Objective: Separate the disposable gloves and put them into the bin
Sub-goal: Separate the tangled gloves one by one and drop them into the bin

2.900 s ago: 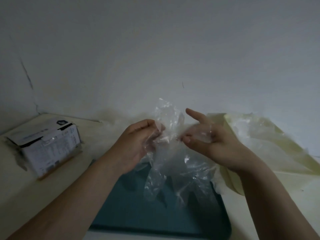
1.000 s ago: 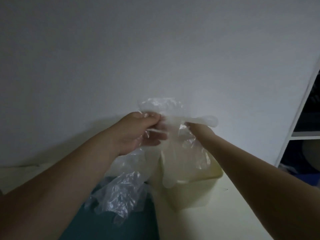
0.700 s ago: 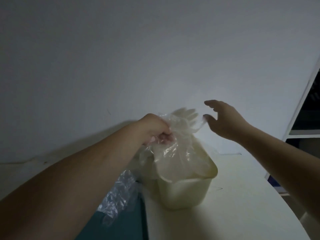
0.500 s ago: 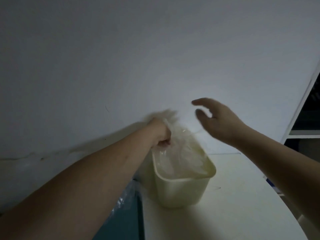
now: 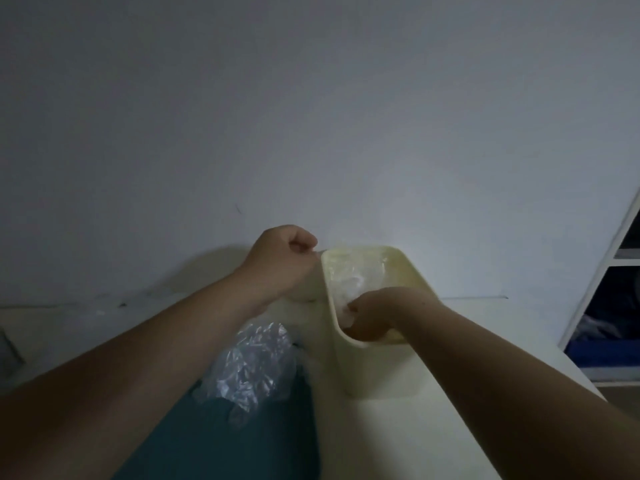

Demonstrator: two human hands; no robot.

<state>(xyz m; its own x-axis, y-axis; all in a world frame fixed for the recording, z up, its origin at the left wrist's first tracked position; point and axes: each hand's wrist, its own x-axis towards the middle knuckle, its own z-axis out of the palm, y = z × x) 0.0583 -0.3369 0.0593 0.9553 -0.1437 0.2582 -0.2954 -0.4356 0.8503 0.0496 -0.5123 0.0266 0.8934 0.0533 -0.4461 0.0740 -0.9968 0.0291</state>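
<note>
- Clear plastic disposable gloves (image 5: 356,277) lie in our pale yellow plastic bin (image 5: 381,368); a crumpled heap (image 5: 256,368) waits beside it.
- Right hand (image 5: 372,313) is inside and left hand (image 5: 284,261) is fisted at the rim; we cannot tell either grip.
- We should press gently, steadying the bin.

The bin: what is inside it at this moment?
Inside the bin lie crumpled clear gloves, and the right hand reaches down among them. The hand covers the bottom, so their number cannot be seen.
</note>
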